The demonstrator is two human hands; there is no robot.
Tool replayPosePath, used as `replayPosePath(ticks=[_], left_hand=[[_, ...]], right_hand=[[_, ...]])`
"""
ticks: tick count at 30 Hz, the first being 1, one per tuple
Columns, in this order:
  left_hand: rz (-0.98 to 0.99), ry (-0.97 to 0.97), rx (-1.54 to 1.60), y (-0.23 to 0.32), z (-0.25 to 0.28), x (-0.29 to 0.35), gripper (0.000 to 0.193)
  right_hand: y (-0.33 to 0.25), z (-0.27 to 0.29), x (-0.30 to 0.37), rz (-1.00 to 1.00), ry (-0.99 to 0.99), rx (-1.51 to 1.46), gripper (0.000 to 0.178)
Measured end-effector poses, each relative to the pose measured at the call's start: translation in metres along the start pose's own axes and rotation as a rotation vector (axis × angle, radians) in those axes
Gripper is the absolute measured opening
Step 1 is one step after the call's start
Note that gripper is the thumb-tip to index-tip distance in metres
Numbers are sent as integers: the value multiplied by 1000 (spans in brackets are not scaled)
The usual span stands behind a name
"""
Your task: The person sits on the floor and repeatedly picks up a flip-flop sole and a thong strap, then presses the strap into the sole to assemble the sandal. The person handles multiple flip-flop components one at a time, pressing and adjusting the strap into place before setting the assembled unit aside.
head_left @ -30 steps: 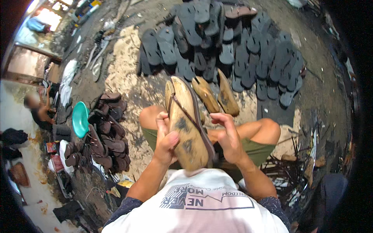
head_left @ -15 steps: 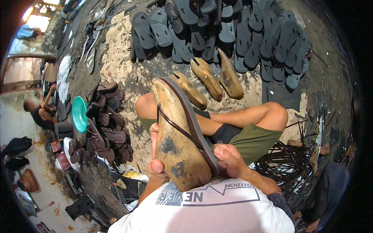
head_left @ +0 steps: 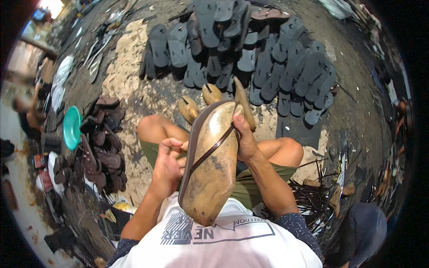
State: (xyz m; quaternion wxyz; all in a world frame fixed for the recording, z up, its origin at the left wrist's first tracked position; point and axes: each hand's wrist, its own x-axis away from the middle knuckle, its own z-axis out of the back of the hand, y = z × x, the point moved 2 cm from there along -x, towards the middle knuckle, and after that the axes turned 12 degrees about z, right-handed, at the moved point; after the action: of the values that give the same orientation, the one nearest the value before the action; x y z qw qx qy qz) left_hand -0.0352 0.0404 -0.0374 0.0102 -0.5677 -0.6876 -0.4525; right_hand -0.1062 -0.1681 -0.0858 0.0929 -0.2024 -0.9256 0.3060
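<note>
Pale brown wood, smudged dark in places, makes up the shoe last (head_left: 212, 172) that we hold up in front of our chest, over our crossed legs. Its long axis runs away from us, leaning slightly to the right: the broad heel end is low, overlapping the front of our white shirt (head_left: 223, 243), and the toe end points up and forward toward the grey soles (head_left: 292, 67) on the ground. A brown sole (head_left: 195, 134) lies along the last's left side and curves round over the toe. From that left edge a dark thong strap (head_left: 210, 154) slants across the wood, up to the right, toward the toe.

Our right hand (head_left: 246, 140) grips the last on its right side near the toe, thumb upright beside the strap's upper end. Our left hand (head_left: 169, 165) is at the sole's outer edge, fingers loosely bent; we cannot tell whether they grasp it or only touch.

Just beyond the toe we see three other lasts (head_left: 188, 109), partly hidden, their ends pointing away from us too. To our left lie brown sandals (head_left: 107, 158) beside a green basin (head_left: 72, 128); to our right, a tangle of dark strips (head_left: 308, 203) lies near our knee.
</note>
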Motion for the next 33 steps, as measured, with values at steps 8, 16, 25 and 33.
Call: replayPosePath(ticks=[8,16,25,33], left_hand=[[93,115,31,-55,9,35,56],[72,182,-332,-49,31,63,41],[-273,-25,-852,26,-46,20,140],[-455,-81,-54,51,-66,-13,122]], right_hand=[[16,-10,-7,-4,-40,-93,68],[5,-19,-6,-43,-105,25,65],[-45,-49,-34,-115,-302,853,61],[42,-14,58,-324,-290,-419,89]])
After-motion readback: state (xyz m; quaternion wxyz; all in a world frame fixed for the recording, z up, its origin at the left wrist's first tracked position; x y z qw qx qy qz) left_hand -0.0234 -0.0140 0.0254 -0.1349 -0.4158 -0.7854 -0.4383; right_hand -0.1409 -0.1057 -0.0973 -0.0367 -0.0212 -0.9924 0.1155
